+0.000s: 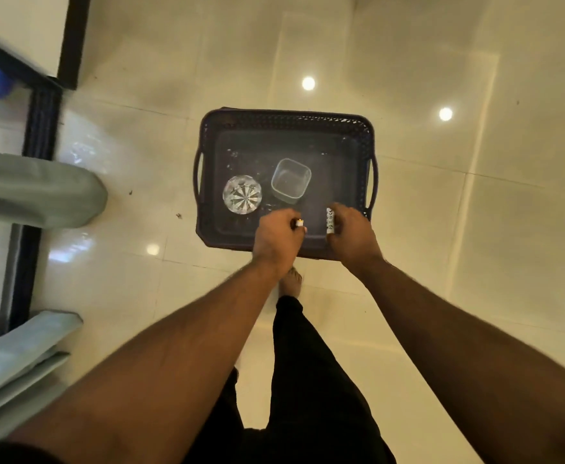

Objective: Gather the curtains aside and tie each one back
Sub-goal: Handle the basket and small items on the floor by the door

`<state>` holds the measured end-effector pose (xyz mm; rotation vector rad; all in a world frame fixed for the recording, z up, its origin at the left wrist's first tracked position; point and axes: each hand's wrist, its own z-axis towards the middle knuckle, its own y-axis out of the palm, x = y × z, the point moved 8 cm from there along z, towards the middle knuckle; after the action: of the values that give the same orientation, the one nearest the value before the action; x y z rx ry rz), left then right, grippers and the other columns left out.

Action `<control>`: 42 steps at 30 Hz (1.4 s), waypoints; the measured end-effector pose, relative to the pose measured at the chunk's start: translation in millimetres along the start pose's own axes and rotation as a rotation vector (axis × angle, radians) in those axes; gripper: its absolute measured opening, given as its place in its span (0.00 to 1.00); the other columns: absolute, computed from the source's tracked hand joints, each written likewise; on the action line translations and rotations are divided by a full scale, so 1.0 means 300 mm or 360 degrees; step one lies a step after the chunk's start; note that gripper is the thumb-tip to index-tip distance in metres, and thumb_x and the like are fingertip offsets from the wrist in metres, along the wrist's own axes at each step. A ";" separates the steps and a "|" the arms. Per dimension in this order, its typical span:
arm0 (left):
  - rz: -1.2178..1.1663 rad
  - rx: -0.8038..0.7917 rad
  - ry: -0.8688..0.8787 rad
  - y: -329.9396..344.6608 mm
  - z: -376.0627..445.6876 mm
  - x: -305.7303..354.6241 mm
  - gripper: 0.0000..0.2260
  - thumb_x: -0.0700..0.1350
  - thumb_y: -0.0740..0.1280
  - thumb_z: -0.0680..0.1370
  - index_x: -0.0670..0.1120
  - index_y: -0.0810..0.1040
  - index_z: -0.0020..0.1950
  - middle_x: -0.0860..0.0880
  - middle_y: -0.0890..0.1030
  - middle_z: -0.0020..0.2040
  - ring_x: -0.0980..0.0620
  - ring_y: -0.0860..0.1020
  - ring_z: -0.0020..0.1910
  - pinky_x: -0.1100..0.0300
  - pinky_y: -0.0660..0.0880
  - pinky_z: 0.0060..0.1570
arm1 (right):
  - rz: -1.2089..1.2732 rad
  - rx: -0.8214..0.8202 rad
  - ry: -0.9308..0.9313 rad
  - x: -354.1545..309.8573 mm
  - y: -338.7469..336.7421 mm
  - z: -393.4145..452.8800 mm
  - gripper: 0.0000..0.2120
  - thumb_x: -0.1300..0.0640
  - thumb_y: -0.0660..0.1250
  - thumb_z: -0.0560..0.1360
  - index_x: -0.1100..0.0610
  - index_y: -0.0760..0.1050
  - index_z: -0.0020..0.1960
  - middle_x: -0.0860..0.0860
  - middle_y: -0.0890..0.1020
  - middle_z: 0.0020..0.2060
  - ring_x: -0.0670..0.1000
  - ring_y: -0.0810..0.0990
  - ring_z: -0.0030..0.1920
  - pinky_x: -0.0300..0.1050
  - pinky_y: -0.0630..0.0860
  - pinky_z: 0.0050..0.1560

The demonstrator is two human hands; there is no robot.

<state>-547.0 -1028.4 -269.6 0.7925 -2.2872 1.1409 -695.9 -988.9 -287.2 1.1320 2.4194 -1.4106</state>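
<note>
Above basket (pixel 207 135): left hand (pixel 276 237) pinches small white piece (pixel 299 223); right hand (pixel 353 231) grips white cylinder (pixel 330 221).

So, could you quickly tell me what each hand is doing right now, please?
Left hand: closed, pinching a small white object over the basket.
Right hand: closed, holding a small white cylinder upright over the basket.
</note>
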 end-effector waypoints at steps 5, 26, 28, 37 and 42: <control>0.0131 -0.0046 -0.0081 0.127 0.083 0.033 0.06 0.41 0.67 0.78 0.43 0.81 0.53 0.47 0.83 0.49 0.50 0.79 0.46 0.58 0.77 0.48 | -0.0024 -0.0057 0.0079 0.053 -0.011 0.080 0.22 0.65 0.66 0.74 0.54 0.71 0.67 0.57 0.78 0.61 0.61 0.78 0.58 0.55 0.77 0.59; 0.0258 0.0020 -0.0360 0.241 0.195 -0.041 0.04 0.42 0.67 0.77 0.43 0.81 0.50 0.45 0.82 0.48 0.47 0.81 0.46 0.57 0.77 0.44 | -0.0227 -0.0382 0.0115 0.070 0.121 0.167 0.17 0.61 0.67 0.74 0.55 0.66 0.60 0.59 0.76 0.55 0.61 0.78 0.54 0.54 0.77 0.54; 0.0291 0.0007 -0.0340 0.236 0.192 -0.039 0.04 0.42 0.68 0.77 0.43 0.81 0.50 0.45 0.82 0.48 0.47 0.81 0.45 0.56 0.77 0.45 | -0.0240 -0.0382 0.0122 0.068 0.120 0.162 0.19 0.62 0.69 0.74 0.55 0.66 0.61 0.59 0.76 0.56 0.61 0.78 0.55 0.55 0.77 0.55; 0.0384 -0.0017 -0.0239 0.155 0.109 -0.043 0.07 0.46 0.67 0.78 0.43 0.81 0.49 0.45 0.82 0.47 0.46 0.81 0.44 0.52 0.80 0.47 | -0.0316 -0.0285 0.0089 0.024 0.057 0.110 0.23 0.61 0.71 0.73 0.56 0.67 0.65 0.60 0.75 0.58 0.62 0.76 0.59 0.56 0.76 0.59; 0.0487 0.0023 -0.0164 0.028 -0.022 -0.058 0.08 0.45 0.65 0.79 0.43 0.81 0.53 0.45 0.80 0.50 0.48 0.80 0.47 0.54 0.79 0.48 | -0.0450 -0.0254 -0.0072 -0.076 0.007 -0.010 0.23 0.64 0.68 0.74 0.57 0.68 0.67 0.60 0.73 0.61 0.61 0.74 0.62 0.54 0.73 0.61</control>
<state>-539.0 -1013.8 -281.6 0.5280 -2.5531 1.2740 -677.3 -998.2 -276.9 0.7379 2.6845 -1.2650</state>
